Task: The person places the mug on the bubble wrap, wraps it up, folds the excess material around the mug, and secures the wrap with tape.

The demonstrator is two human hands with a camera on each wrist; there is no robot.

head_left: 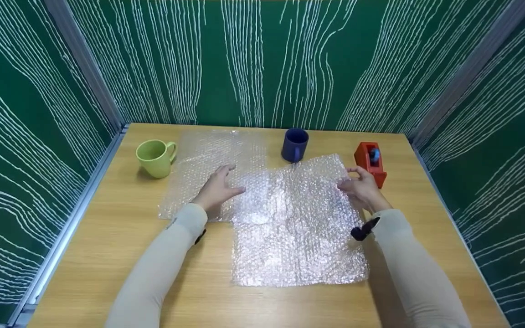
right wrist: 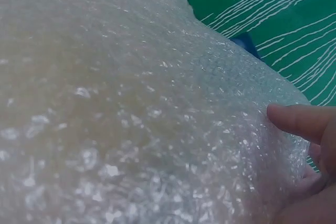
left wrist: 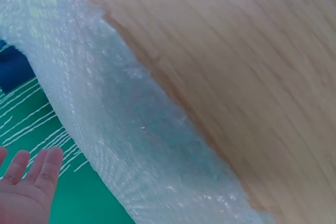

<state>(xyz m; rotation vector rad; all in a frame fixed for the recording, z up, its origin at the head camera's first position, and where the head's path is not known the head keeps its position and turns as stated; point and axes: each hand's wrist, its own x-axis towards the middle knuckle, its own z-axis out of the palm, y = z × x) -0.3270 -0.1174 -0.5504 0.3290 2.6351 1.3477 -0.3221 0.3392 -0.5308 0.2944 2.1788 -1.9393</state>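
Pinching nearer bubble wrap [head_left: 296, 248] (right edge) between right-hand fingers [head_left: 362, 174].

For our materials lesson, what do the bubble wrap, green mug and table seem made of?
Bubble wrap: probably clear, glossy plastic; bubbles glint.
Green mug: perhaps ceramic, satin finish; smooth, soft highlights.
Table: wood or laminate, slight sheen; grain shows.

1 table [head_left: 94, 255] in front of me as dial; 2 mugs: green mug [head_left: 154, 158] at 10 o'clock, blue mug [head_left: 293, 148] at 1; 2 bubble-wrap sheets: far sheet [head_left: 203, 152] at 11, near sheet [head_left: 299, 232] at 4; 1 tape dispenser [head_left: 366, 157] at 2; 2 hands: left hand [head_left: 217, 188] at 10, right hand [head_left: 362, 187] at 3; 3 wall panels [head_left: 212, 86] at 9, 12, 3
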